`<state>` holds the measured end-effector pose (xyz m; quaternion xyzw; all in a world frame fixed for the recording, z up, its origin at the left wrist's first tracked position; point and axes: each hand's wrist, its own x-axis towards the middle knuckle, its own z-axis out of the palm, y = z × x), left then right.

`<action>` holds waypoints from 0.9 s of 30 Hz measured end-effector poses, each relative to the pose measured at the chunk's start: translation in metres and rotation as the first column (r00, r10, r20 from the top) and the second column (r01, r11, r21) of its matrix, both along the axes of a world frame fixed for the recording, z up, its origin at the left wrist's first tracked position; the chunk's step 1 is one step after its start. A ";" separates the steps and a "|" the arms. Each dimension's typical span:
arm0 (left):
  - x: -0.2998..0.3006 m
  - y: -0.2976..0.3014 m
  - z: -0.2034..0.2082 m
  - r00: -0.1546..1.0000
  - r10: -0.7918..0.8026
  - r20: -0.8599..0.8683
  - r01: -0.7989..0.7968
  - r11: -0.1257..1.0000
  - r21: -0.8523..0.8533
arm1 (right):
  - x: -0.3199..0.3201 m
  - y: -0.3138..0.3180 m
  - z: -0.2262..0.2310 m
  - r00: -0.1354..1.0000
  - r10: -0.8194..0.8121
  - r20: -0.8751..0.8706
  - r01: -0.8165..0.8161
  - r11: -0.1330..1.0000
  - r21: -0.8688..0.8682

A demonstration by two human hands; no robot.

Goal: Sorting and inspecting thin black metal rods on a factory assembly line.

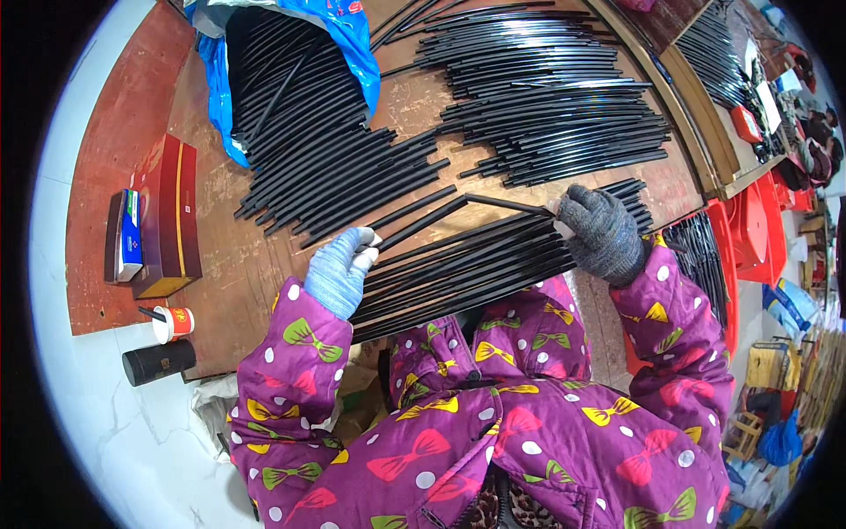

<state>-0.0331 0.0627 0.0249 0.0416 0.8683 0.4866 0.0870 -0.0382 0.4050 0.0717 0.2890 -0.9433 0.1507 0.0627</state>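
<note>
My left hand (pixel 342 269), in a light blue glove with pale fingertips, pinches the lower left end of a matte black tube (pixel 423 223). My right hand (pixel 602 231), gloved in dark grey, is closed around the right end of a thinner black rod (pixel 507 204). Tube and rod meet at a shallow angle between my hands; whether one sits inside the other I cannot tell. Under both hands, at the near table edge, lies a row of long black tubes (pixel 458 269). Another loose black tube (pixel 405 210) rests just beyond the held one.
A blue plastic bag (pixel 357 53) spills matte black tubes (pixel 326 176) at the back left. Shiny black rods (pixel 564 115) are heaped at the back right. On the left stand a dark red box (pixel 167 220), a paper cup (pixel 176 324) and a black cylinder (pixel 159 362). Red stools (pixel 753 229) are at right.
</note>
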 end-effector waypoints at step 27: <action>0.034 0.002 0.015 0.998 -0.066 -0.015 0.066 0.996 -0.053 | 0.026 0.085 -0.007 0.848 -0.529 -0.035 0.462 0.769 -0.441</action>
